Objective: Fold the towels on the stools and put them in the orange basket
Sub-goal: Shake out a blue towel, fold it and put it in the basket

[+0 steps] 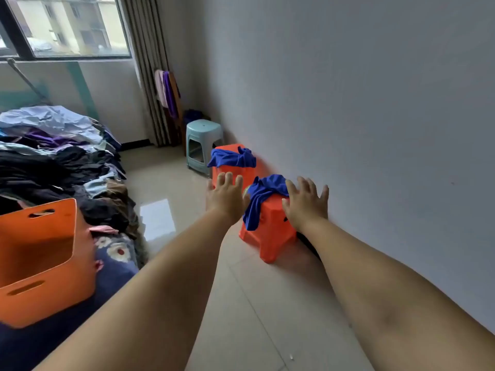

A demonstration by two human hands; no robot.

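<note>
The orange basket sits nearest, on the bed. Both hands, left hand and right hand, reach out spread and empty toward the near towel, crumpled on the near stool (light plastic, likely tippable). Another towel drapes the far stool; a hasty grab could drag either to the floor.

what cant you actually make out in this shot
Head view only:
- Nearer blue towel: its right end lies behind the right hand; touch unclear.
- Left hand covers part of the farther orange stool.
- Orange basket: the left edge cuts it off; its near wall hides its bottom.
- Nearer orange stool: back legs hidden by its own body.
</note>
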